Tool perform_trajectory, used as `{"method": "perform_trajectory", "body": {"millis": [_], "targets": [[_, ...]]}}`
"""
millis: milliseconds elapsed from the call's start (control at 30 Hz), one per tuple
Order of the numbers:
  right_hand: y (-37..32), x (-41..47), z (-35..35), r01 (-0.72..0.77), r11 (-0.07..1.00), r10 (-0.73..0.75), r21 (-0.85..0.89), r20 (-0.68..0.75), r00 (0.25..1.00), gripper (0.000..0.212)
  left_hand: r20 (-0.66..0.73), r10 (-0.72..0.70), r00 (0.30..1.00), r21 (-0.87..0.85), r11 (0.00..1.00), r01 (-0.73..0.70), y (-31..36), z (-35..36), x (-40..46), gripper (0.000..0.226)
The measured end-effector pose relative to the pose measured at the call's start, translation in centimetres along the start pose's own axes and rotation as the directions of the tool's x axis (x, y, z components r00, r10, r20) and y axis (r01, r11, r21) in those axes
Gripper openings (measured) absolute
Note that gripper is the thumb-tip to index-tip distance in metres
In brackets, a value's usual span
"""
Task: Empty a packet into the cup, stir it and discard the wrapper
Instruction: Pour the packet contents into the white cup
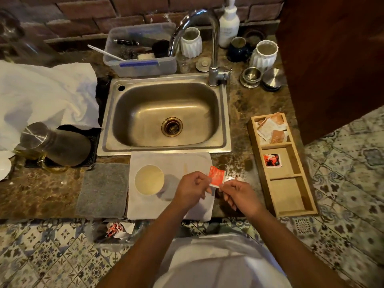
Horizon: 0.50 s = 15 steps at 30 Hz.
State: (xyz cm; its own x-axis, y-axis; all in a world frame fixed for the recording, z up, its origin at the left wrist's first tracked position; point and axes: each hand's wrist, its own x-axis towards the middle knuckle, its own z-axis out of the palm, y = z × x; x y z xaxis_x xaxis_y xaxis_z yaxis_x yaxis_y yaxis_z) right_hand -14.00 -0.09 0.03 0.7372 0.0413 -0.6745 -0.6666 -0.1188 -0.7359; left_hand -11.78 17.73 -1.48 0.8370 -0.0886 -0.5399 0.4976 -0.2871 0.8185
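Observation:
A small red packet (217, 176) is held between both hands above the counter's front edge. My left hand (192, 191) pinches its left lower edge; my right hand (239, 196) pinches its right side, where a white torn corner (228, 179) sticks up. A white cup (149, 180) holding pale liquid stands on a white cloth (195, 161), to the left of my hands. A thin wooden stirrer (185, 170) lies on the cloth between cup and packet.
A steel sink (166, 115) with a tap (214, 65) lies behind the cloth. A wooden tray (284, 192) at right holds packets in two compartments. A bag with used wrappers (116, 229) hangs below the counter. A grey mat (104, 190) and a jar (56, 144) lie at left.

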Motion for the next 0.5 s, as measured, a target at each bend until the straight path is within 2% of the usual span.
{"method": "perform_trajectory", "body": {"millis": [100, 200, 367, 500], "targets": [[1.8, 0.5, -0.7, -0.068, 0.996, 0.064, -0.054, -0.075, 0.995, 0.028, 0.045, -0.078, 0.996, 0.079, 0.994, 0.074, -1.0, 2.3, 1.8, 0.018], [3.4, 1.0, -1.6, -0.106, 0.993, 0.097, -0.06, -0.138, 0.986, 0.031, 0.063, -0.099, 0.993, 0.179, 0.98, 0.086, -0.9, 4.2, 2.9, 0.021], [4.9, 1.5, -2.9, -0.151, 0.984, 0.138, -0.092, -0.134, 0.981, 0.025, 0.043, -0.092, 0.995, 0.275, 0.958, 0.077, -2.2, 5.9, 3.9, 0.024], [5.3, 2.3, -3.2, -0.149, 0.966, 0.116, -0.213, -0.161, 0.98, 0.025, 0.01, -0.087, 0.996, 0.353, 0.932, 0.078, -2.7, 6.4, 3.9, 0.019]]}}
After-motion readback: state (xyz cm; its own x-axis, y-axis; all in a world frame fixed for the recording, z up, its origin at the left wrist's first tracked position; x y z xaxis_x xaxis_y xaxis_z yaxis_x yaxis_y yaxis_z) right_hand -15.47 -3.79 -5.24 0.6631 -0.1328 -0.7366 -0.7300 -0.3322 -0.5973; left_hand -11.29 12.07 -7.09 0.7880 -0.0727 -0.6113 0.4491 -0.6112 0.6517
